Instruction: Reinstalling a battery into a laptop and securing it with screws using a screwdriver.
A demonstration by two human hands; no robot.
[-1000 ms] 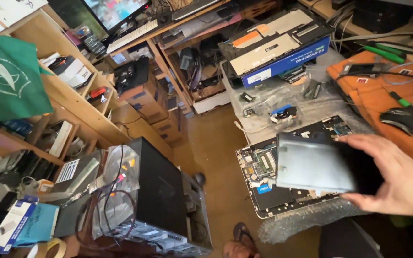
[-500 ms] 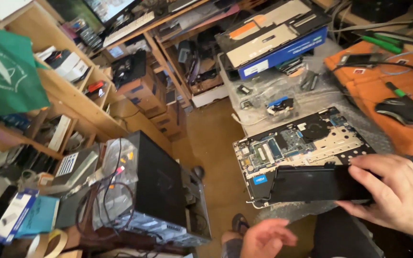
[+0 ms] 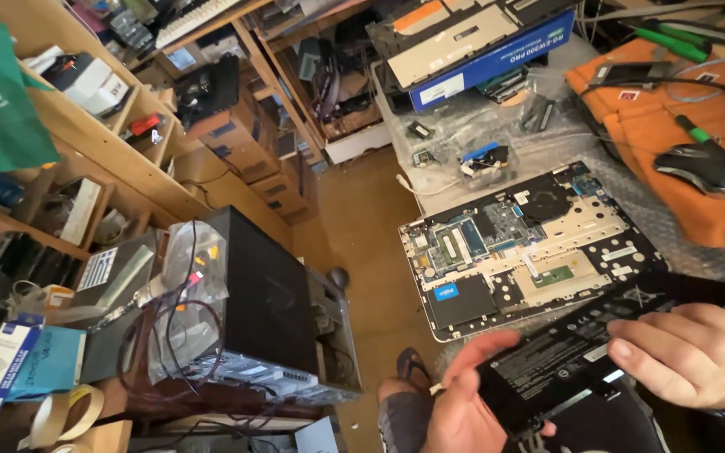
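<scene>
A flat black laptop battery is held in both hands low at the right, just in front of the table's near edge. My right hand grips its right part from above. My left hand supports its left end from below, fingers curled round the edge. Just beyond lies an opened laptop with its bottom cover off, showing the green board, a fan and a black drive with a blue label.
The laptop rests on bubble wrap. An orange mat carries a black mouse and green-handled screwdrivers. A black desktop tower stands on the floor at left, beside wooden shelves full of clutter. Tape rolls lie at the bottom left.
The battery has come down from above the laptop to the table's near edge. My left hand rose into view and took hold of its left end.
</scene>
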